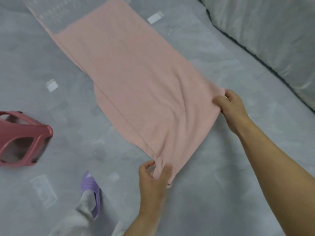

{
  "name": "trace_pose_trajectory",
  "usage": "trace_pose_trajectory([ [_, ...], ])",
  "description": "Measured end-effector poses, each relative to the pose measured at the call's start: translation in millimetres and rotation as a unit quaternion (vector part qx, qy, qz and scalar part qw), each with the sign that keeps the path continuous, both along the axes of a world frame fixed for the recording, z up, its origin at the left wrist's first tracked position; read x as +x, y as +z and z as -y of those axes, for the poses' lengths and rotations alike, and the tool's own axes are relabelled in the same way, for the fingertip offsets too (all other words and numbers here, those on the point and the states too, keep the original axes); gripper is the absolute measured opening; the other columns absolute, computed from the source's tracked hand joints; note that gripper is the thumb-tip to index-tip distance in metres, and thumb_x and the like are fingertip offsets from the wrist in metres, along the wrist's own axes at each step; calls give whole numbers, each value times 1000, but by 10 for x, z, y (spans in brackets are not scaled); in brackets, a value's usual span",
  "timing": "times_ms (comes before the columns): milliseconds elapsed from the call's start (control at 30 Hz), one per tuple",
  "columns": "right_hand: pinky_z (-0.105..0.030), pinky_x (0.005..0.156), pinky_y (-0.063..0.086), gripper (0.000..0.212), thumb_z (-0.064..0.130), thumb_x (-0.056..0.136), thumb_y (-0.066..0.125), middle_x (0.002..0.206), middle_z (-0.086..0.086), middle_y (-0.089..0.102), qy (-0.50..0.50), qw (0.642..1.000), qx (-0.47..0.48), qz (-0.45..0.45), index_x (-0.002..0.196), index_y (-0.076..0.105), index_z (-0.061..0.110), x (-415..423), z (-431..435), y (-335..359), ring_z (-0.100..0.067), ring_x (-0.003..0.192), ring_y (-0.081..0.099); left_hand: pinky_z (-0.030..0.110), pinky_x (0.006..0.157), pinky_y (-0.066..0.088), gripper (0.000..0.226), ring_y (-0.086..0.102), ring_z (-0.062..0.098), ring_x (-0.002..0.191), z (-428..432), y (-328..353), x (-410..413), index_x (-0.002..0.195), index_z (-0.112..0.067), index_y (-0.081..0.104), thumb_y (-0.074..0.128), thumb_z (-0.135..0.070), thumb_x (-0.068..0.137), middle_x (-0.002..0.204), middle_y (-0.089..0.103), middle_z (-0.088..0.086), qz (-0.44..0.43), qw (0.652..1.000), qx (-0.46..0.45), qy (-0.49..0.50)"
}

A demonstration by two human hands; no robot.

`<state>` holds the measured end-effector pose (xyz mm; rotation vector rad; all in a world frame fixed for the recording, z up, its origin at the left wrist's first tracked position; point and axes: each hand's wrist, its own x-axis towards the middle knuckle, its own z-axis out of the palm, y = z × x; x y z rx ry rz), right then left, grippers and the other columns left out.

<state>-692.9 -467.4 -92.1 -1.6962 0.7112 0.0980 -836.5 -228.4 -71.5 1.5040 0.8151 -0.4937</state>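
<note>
A long pink cloth [129, 79] lies folded lengthwise on the grey patterned surface [213, 167], running from the top left down to the near right. My left hand [154, 178] pinches its near left corner between thumb and fingers. My right hand [230, 106] grips the near right corner, and the fabric wrinkles between the two hands.
A dark pink plastic stool [22, 138] lies on its side at the left edge. A purple slipper [92, 191] on a foot with a light trouser leg shows at the bottom. A grey cushioned edge [272, 34] rises at the upper right.
</note>
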Motion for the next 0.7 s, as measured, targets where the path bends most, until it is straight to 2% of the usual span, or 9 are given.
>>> trace_pose_trajectory([
  [67, -23, 64, 42, 23, 29, 73, 70, 76, -1, 61, 83, 995, -23, -50, 83, 62, 9, -71, 77, -6, -8, 65, 56, 21, 55, 47, 58, 63, 13, 72, -30, -37, -18, 105, -12, 52, 77, -38, 59, 94, 63, 3, -67, 998, -22, 3],
  [133, -29, 68, 40, 44, 40, 66, 77, 75, -5, 62, 180, 975, -53, -122, 81, 64, 0, -186, 239, -29, -12, 70, 55, 19, 50, 46, 34, 60, 8, 58, -25, -52, -47, 93, -5, 62, 77, -26, 72, 83, 66, 6, -96, 994, -53, 7],
  [167, -31, 70, 39, 49, 41, 61, 82, 75, -6, 62, 216, 960, -58, -168, 80, 66, -1, -252, 315, -32, -14, 72, 55, 17, 49, 45, 22, 57, 6, 54, -8, -17, -62, 87, -3, 64, 73, -22, 79, 76, 65, 5, -89, 994, -56, -4],
  [233, -32, 75, 43, 41, 34, 59, 84, 80, -7, 67, 248, 941, -45, -224, 80, 69, 2, -376, 410, -11, -18, 77, 59, 14, 51, 41, 26, 52, 6, 57, 50, 53, -135, 80, -2, 63, 66, -28, 84, 68, 58, 2, -9, 999, -24, -36],
  [333, -31, 81, 45, 19, 20, 76, 73, 86, -7, 71, 162, 977, -2, -139, 83, 70, 2, -487, 417, 70, -18, 82, 62, 12, 72, 40, 21, 54, 2, 84, 107, 175, -219, 88, -21, 60, 54, -40, 82, 88, 56, -8, 192, 968, 91, -134],
  [400, -29, 82, 47, 9, 16, 80, 68, 77, 0, 72, 80, 994, 41, -55, 79, 69, 7, -494, 396, 128, -17, 80, 63, 12, 88, 39, 22, 52, 3, 104, 145, 234, -217, 104, -33, 56, 48, -35, 83, 107, 54, -6, 256, 950, 90, -154],
  [500, -20, 69, 50, 17, 31, 76, 71, 69, 8, 71, -3, 998, 68, 0, 74, 68, 14, -455, 405, 129, -9, 69, 63, 12, 98, 37, 36, 51, 0, 117, 236, 341, -203, 116, -28, 57, 52, -42, 84, 122, 61, -13, 225, 969, 4, -104],
  [600, -13, 49, 43, 21, 30, 85, 64, 54, 15, 61, 15, 1000, -21, 7, 71, 61, 15, -475, 481, 147, 0, 50, 53, 13, 97, 38, 23, 53, -5, 113, 305, 348, -207, 113, -28, 57, 48, -33, 92, 117, 63, -22, 160, 986, -29, -25],
  [700, -11, 42, 35, 24, 29, 84, 66, 47, 16, 53, 56, 996, -71, -3, 65, 58, 16, -527, 624, 156, 1, 44, 46, 14, 78, 47, 20, 60, -2, 86, 265, 305, -197, 97, -14, 63, 44, -22, 95, 87, 68, -19, 139, 990, -13, 0],
])
